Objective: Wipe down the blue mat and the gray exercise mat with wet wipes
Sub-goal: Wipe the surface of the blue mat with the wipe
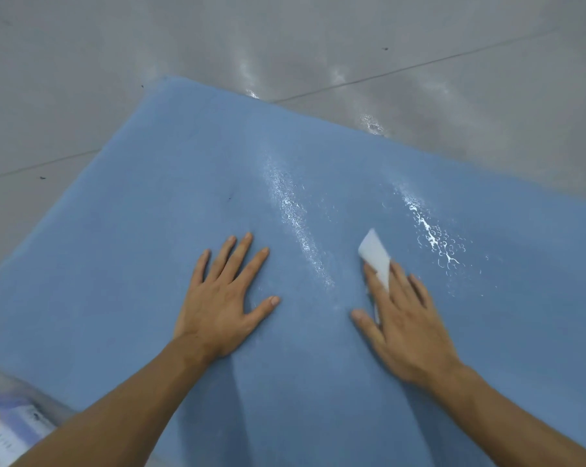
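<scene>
Pressing flat on the blue mat (150,230), both hands appear in the head view. The left hand (222,305) lies palm down near the mat's middle, fingers straight and spread, holding nothing. The right hand (402,325) is also palm down on the mat, apart from the other hand, with its straight fingers laid over a white wet wipe (374,256). The wipe lies against the mat surface, its folded end sticking out beyond the fingertips and part of it showing between the first 2 fingers. Whether those fingers nip the wipe or only press it cannot be told. 2 glistening wet streaks (295,217) cross the mat, 1 between the hands and 1 beyond the wipe. The mat lies on a gray tiled floor (318,38), 1 corner pointing away from the person. Off the mat's near left edge sits a blurred pale package (8,429), its print unreadable.
</scene>
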